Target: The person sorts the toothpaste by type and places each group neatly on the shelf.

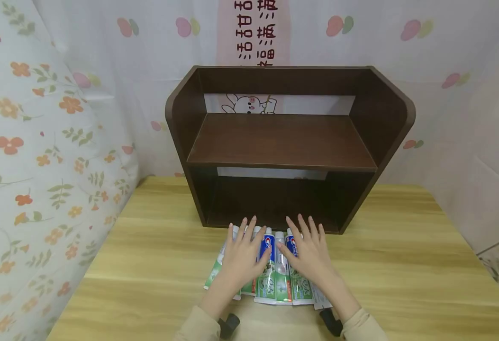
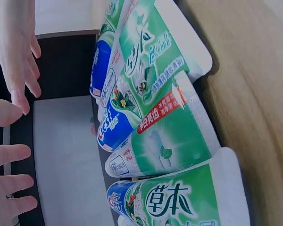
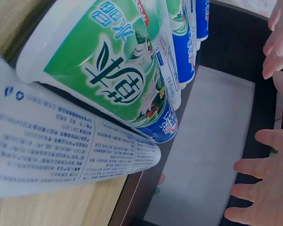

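A row of several toothpaste tubes [image 1: 267, 285] lies side by side on the table, caps toward the shelf's lower front edge. Most show green and blue printed fronts, like the Crest tube [image 2: 174, 197] in the left wrist view. At the row's right end a white tube [image 3: 61, 141] has its text-covered back up. My left hand [image 1: 241, 258] is spread over the left tubes, partly hiding them. Over the right tubes is my right hand [image 1: 311, 255], fingers straight and apart, pointing at the shelf. Neither hand grips a tube.
A dark brown two-tier shelf [image 1: 281, 142] stands on the wooden table [image 1: 411, 265] behind the tubes. Behind it hangs a printed white curtain [image 1: 138, 71], and a floral cloth [image 1: 40, 166] borders the left side. Black wrist straps [image 1: 230, 325] show below the hands.
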### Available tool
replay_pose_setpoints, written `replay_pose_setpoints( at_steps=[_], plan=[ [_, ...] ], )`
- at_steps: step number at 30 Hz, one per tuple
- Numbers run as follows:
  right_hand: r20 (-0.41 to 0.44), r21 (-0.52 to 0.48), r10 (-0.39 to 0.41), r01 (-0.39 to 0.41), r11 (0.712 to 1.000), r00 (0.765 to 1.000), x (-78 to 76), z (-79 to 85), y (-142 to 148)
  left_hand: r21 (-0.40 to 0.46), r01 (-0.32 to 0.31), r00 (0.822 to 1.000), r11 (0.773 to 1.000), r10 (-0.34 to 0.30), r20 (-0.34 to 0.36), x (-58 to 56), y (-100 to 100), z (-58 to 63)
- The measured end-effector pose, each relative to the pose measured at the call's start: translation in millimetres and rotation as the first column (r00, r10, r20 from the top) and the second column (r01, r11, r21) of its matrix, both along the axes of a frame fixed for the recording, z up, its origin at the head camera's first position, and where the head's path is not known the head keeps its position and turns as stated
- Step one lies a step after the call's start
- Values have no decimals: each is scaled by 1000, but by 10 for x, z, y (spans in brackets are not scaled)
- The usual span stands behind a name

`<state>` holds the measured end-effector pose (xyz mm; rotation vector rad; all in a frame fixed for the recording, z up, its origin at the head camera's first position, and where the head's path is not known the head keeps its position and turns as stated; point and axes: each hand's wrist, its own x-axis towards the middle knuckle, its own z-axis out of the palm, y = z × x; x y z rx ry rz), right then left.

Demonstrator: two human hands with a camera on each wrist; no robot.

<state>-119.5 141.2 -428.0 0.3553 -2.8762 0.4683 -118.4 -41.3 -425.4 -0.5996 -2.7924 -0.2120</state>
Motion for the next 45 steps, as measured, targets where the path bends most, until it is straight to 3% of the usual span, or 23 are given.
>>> replay_pose_setpoints(
  at_steps=[7, 16, 27, 35, 45],
  plan=[
    [-32, -89, -12, 9, 996, 999, -28, 70, 56, 104, 2, 997, 995, -10, 73, 4, -9, 48],
    [35, -270, -62, 69, 960, 997, -75, 137, 156, 259, -24, 987, 965, -19, 162, 27, -19, 75],
    [34, -415, -121, 124, 901, 992, -49, 235, 289, 329, -45, 966, 943, -43, 254, 79, -26, 84],
    [24, -471, -149, 142, 871, 989, -84, 279, 391, 385, -95, 958, 918, -22, 288, 84, -63, 48],
    [57, -552, -211, 207, 808, 976, -131, 331, 570, 426, -161, 921, 890, -18, 388, 55, -131, 11]
  ],
)
